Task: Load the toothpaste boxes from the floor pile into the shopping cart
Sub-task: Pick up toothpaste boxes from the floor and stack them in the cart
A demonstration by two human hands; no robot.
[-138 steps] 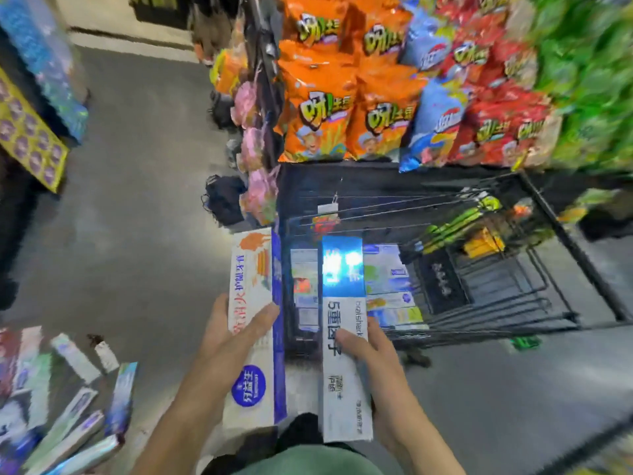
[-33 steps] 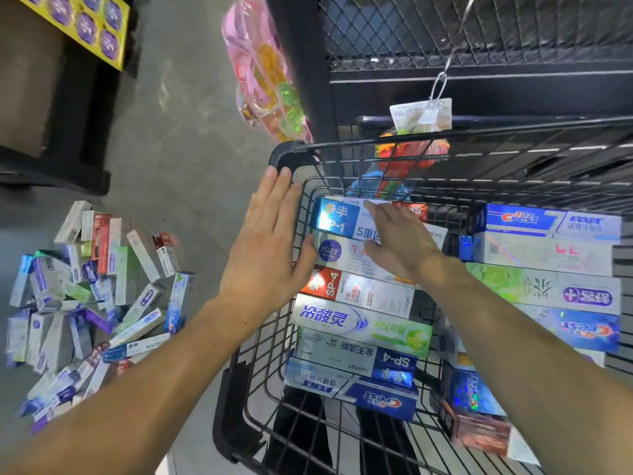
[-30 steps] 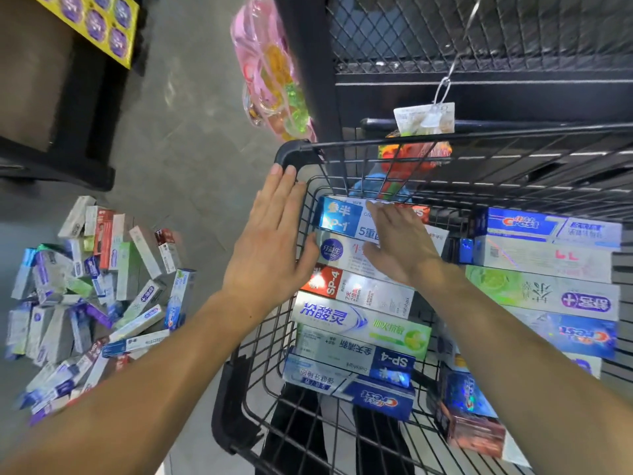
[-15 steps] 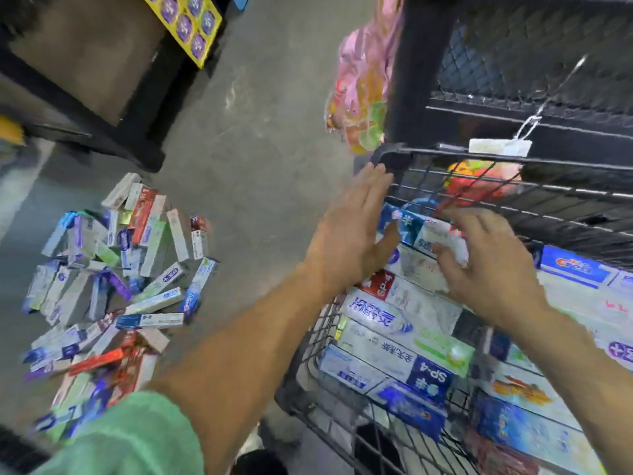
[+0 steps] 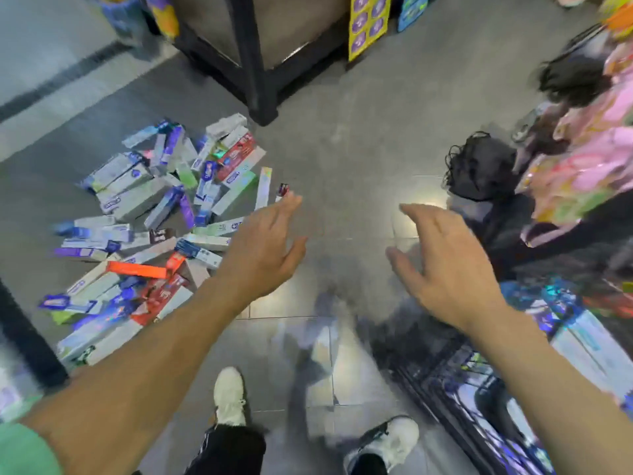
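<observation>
Down on the gray floor (image 5: 342,149), the toothpaste boxes (image 5: 150,214) lay in one loose pile, left of centre; there were several dozen, overlapping too much for an exact count. Most were white, blue or purple, with a few red ones and one orange box (image 5: 137,269) lying flat near the pile's near side. A single narrow pale box (image 5: 263,188) sat at the pile's right edge, just beyond the fingertips of the left hand.

The left hand (image 5: 265,248) hung released above the floor beside the pile, fingers straight and spread, holding nothing. The right hand (image 5: 448,265) was likewise released, fingers loosely spread, grasping nothing, between the pile and the shopping cart.

The shopping cart (image 5: 455,382) stood at lower right, blurred; several boxes (image 5: 582,341) showed inside its black wire frame, their number unclear. Two white shoes (image 5: 228,395) were planted on the tiles below the arms.

One black bag (image 5: 479,166) rested on the floor at right, next to pink packaged goods (image 5: 596,156). One dark shelf leg (image 5: 262,80) stood beyond the pile, with one yellow sign (image 5: 368,22) hanging near it.
</observation>
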